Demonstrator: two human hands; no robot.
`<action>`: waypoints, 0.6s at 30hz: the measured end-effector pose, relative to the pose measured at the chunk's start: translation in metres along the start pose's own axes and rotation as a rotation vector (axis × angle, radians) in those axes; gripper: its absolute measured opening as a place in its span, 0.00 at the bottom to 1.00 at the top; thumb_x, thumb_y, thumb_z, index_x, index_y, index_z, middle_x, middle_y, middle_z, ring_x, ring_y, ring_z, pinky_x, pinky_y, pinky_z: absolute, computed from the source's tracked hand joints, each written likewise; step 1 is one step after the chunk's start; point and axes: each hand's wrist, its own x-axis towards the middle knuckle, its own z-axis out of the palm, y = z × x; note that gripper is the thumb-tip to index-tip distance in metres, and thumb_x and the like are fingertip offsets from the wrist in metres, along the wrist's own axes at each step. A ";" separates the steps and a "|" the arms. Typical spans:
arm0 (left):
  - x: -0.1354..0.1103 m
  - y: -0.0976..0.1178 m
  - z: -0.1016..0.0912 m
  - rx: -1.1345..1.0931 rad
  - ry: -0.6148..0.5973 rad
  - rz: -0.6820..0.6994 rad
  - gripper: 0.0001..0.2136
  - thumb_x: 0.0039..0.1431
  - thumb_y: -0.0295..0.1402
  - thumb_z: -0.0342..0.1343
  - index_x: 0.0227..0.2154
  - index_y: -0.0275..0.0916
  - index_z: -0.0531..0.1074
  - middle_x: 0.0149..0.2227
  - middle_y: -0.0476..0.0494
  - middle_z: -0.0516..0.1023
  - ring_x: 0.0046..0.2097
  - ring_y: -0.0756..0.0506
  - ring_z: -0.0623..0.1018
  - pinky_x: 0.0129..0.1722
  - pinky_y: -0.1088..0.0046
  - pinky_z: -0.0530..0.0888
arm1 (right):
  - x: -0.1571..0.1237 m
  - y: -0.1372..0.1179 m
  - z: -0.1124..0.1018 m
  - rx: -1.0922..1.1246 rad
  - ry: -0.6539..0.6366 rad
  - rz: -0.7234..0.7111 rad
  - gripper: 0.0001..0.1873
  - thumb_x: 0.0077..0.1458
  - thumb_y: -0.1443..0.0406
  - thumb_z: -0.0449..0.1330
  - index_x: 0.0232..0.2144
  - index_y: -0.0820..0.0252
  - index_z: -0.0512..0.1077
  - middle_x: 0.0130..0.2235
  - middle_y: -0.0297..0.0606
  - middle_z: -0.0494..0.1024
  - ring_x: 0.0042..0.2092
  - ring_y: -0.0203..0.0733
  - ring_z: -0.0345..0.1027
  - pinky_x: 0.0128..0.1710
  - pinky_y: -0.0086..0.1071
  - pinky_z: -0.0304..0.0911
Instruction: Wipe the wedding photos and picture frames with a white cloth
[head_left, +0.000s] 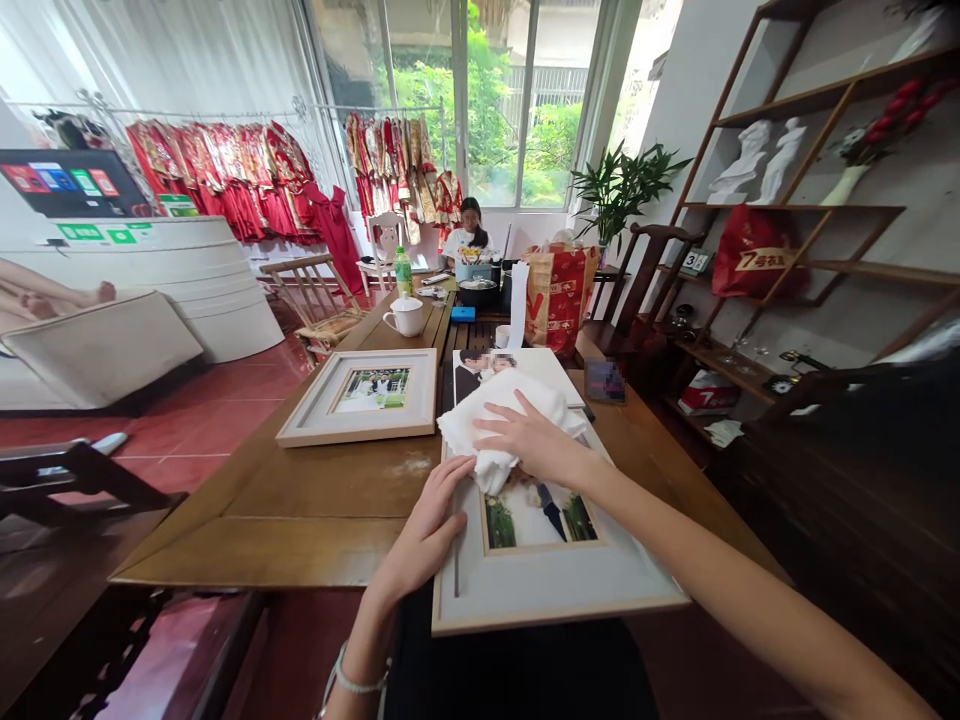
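My right hand (525,435) lies with fingers spread on a bunched white cloth (517,395), pressing it against the upper part of a wooden picture frame (559,590). That frame has a pale mat around a photo (540,520) with dark clothing and greenery; the cloth and hand hide its upper part. At the frame's left edge, my left hand (427,535) is closed on the rim, its fingertips beside the cloth. The frame's near edge juts past the table edge. Just beyond the cloth lies a larger print (480,365) of two people, partly covered.
A second framed photo (360,395) lies left on the wooden table (315,510). Farther back stand a white lidded cup (407,316), a green bottle (403,270) and a red paper bag (562,295). A person (466,235) sits at the far end. Shelves (810,210) rise at right.
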 end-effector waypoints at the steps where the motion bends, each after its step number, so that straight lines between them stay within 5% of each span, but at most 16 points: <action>1: 0.000 -0.001 0.000 -0.002 0.001 -0.005 0.27 0.57 0.22 0.45 0.60 0.46 0.57 0.63 0.46 0.55 0.65 0.41 0.51 0.65 0.55 0.46 | 0.002 0.000 0.003 0.026 -0.001 0.002 0.34 0.44 0.82 0.51 0.53 0.54 0.67 0.62 0.39 0.60 0.65 0.50 0.44 0.61 0.60 0.35; 6: 0.000 -0.003 0.001 -0.013 0.011 0.009 0.25 0.60 0.25 0.45 0.60 0.46 0.57 0.63 0.45 0.56 0.65 0.41 0.52 0.65 0.56 0.47 | -0.013 -0.018 0.013 0.093 0.001 0.118 0.31 0.43 0.79 0.55 0.51 0.57 0.68 0.59 0.42 0.66 0.62 0.51 0.51 0.60 0.53 0.46; 11: -0.001 -0.003 0.004 -0.014 0.049 0.006 0.21 0.64 0.29 0.42 0.60 0.46 0.55 0.64 0.45 0.53 0.65 0.42 0.51 0.65 0.58 0.46 | -0.051 -0.073 0.006 0.108 -0.005 0.234 0.23 0.42 0.75 0.55 0.44 0.66 0.71 0.51 0.52 0.72 0.54 0.56 0.62 0.53 0.48 0.57; 15: 0.000 -0.003 0.005 -0.002 0.063 0.005 0.21 0.65 0.29 0.41 0.60 0.47 0.55 0.64 0.44 0.54 0.65 0.43 0.51 0.65 0.57 0.47 | -0.074 -0.105 -0.008 0.241 -0.040 0.229 0.23 0.39 0.74 0.53 0.41 0.61 0.72 0.47 0.45 0.75 0.51 0.52 0.64 0.53 0.45 0.57; 18: 0.000 -0.002 0.004 0.009 0.049 0.018 0.22 0.64 0.28 0.43 0.61 0.47 0.55 0.63 0.44 0.55 0.65 0.41 0.53 0.65 0.56 0.48 | -0.079 -0.098 -0.007 0.292 -0.017 0.253 0.25 0.37 0.75 0.53 0.42 0.60 0.71 0.47 0.43 0.75 0.55 0.51 0.59 0.58 0.46 0.49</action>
